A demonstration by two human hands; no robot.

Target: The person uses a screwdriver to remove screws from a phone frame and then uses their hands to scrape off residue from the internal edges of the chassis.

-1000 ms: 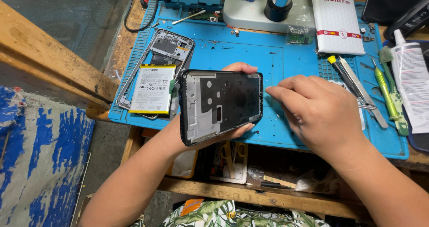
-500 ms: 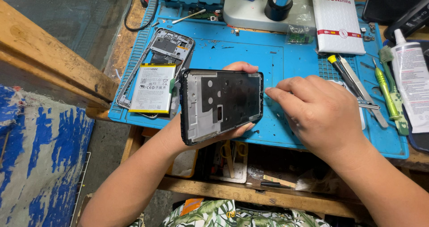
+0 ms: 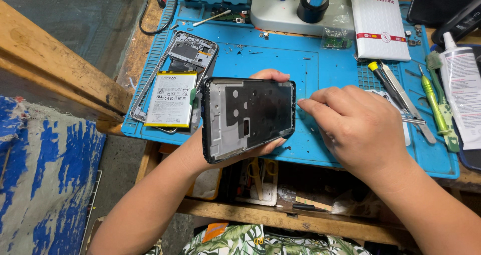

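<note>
- Currently phone frame (image 3: 249, 117) sits in the left hand (image 3: 200, 149), held above the front edge of the blue work mat (image 3: 280, 54), inner side facing up, tilted slightly.
- Frame: dark rim, grey metal midplate, black patch across the right half, several round holes and 1 rectangular cutout.
- Left hand grips it from below; thumb tip shows over the top edge, fingertips curl under the bottom edge.
- Right hand (image 3: 358, 127) is curled narrow, fingertips pinched at the frame's right edge; cannot tell if it holds anything small.
- Left of the frame, on the mat: second opened phone body (image 3: 175, 82) with a white and yellow battery (image 3: 171, 98) in it, circuit board visible at the top.
- Right of the right hand: tweezers (image 3: 401, 102), a yellow-capped screwdriver (image 3: 383, 82), a green tool (image 3: 436, 107), a white tube (image 3: 463, 92).
- Back of the mat: white microscope base (image 3: 285, 14), white flat box (image 3: 379, 22).
- Wooden bench edge (image 3: 280, 217) runs below the mat, scissors (image 3: 263, 172) on the shelf beneath.
</note>
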